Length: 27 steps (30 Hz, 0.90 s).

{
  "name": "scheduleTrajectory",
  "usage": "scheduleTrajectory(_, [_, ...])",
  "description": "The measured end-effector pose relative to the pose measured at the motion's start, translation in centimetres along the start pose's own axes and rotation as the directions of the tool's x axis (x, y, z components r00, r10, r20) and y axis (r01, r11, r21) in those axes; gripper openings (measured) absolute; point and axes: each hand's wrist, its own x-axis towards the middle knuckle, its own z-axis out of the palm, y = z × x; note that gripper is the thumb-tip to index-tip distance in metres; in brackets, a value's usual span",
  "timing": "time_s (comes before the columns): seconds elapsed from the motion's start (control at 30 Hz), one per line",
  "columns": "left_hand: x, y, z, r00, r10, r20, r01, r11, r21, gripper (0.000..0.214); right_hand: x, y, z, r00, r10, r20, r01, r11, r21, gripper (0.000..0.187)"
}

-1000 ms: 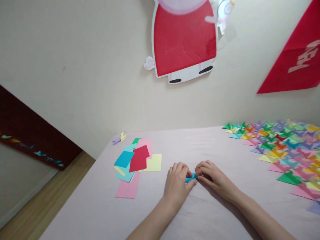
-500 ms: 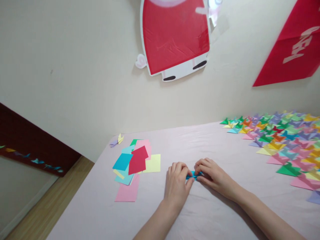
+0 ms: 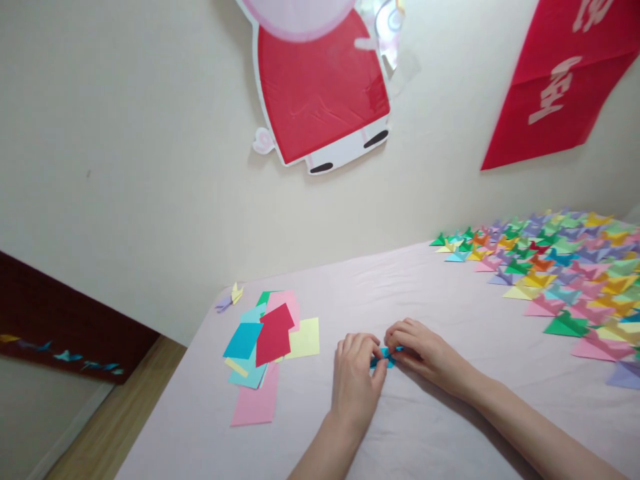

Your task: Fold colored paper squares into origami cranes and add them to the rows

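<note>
A small piece of folded blue paper (image 3: 384, 361) lies on the cloth-covered surface (image 3: 440, 440) between my hands. My left hand (image 3: 356, 370) grips its left end, thumb and fingers closed at the edge. From the other side my right hand (image 3: 417, 347) pinches the far right part between thumb and bent fingers. The fingers cover much of the paper, so its full shape is hidden.
Loose coloured sheets overlap to the left, with a red sheet (image 3: 274, 335) on top. Yellow and purple folded pieces (image 3: 235, 294) sit at the far left corner. Rows of folded paper birds (image 3: 565, 325) fill the right side. A wall (image 3: 165, 167) rises behind.
The camera view has shifted and tilted slightly, moving the wall pictures left and down. Both hands stay at the blue paper, with only small finger movements.
</note>
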Motion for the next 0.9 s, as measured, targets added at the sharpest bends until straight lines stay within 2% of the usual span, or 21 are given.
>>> scheduleTrajectory(0.4, [0.01, -0.04, 0.12, 0.998, 0.002, -0.058, -0.006, 0.997, -0.071, 0.023, 0.16, -0.47, -0.23, 0.999, 0.003, -0.050, 0.001, 0.997, 0.080, 0.014])
scheduleTrajectory(0.6, [-0.06, -0.46, 0.50, 0.997, -0.054, -0.051, 0.048, 0.993, -0.107, 0.030, 0.27, -0.89, -0.48, 0.994, 0.064, -0.084, -0.062, 0.997, 0.035, 0.007])
scheduleTrajectory(0.9, [0.24, 0.06, 0.05, 0.999, -0.028, -0.043, 0.030, 0.998, 0.059, 0.029, 0.26, -0.68, -0.22, 0.998, 0.027, -0.064, -0.026, 1.000, 0.016, 0.015])
